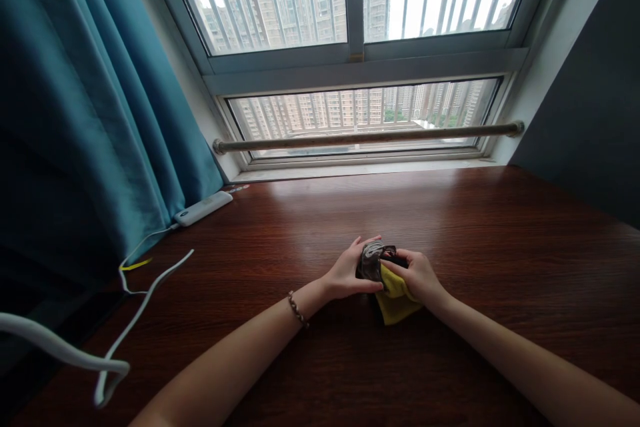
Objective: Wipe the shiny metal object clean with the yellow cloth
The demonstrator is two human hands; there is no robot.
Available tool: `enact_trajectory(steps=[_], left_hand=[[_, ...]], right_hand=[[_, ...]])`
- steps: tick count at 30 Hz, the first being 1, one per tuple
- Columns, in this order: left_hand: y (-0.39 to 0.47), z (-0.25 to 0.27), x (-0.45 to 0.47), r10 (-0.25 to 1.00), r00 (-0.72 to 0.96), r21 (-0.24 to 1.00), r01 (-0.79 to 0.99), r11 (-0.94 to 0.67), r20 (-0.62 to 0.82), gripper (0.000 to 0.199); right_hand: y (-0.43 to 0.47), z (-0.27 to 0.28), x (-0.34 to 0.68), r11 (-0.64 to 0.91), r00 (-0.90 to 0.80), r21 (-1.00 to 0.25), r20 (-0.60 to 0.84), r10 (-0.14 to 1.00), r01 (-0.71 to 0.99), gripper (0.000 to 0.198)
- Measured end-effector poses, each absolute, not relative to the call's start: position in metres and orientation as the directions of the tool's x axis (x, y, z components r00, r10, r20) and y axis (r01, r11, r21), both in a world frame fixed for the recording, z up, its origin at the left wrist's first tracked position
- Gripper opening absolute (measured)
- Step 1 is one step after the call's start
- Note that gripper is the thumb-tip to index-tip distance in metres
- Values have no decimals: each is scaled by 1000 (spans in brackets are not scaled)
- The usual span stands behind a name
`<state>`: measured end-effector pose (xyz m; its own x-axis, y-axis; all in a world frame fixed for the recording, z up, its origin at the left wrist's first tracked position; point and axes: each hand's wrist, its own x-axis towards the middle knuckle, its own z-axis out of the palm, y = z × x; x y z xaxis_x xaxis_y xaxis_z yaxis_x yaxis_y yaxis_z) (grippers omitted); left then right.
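My left hand (350, 271) is curled round the side of a small dark, shiny object (371, 260) with a grey, ridged top; its exact kind is hard to make out. My right hand (420, 277) grips a yellow cloth (397, 303) and presses it to the right side of that object, fingertips at its rim. The lower part of the cloth hangs down towards the tabletop. My fingers and the cloth hide much of the dark object.
Both hands are over a glossy reddish-brown wooden tabletop (320, 213). A white power strip (204, 208) and a white cable (145, 307) lie at left by a blue curtain (115, 93). A metal rail (370, 138) crosses the window behind.
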<state>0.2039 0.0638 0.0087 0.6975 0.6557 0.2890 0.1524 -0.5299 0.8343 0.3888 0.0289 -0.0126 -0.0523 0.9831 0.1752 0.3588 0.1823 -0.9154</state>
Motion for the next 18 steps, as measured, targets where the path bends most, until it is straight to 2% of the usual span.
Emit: enact_trajectory(steps=[2,5,9,15,18], left_hand=[[67,7,204,649,711,849,143,-509,270,71],[70,0,205,662,701,861,136,-490,265,74],[71,-7,206,671,683,866,112,-487,289,84],[63,-4,207,699,642,865,108,-490,316,111],[59,-2,208,715,621,876,91,-473,322,103]], right_hand=[[29,-13,388,181,-54,-920,173,983,347,33],[31,-14,389,166,-31,-917,167,986,362,31],[34,-15,389,141,23,-898,165,986,416,33],[37,-17,389,104,73,-876,156,985,471,41],[37,-17,389,107,67,-875,156,985,472,46]])
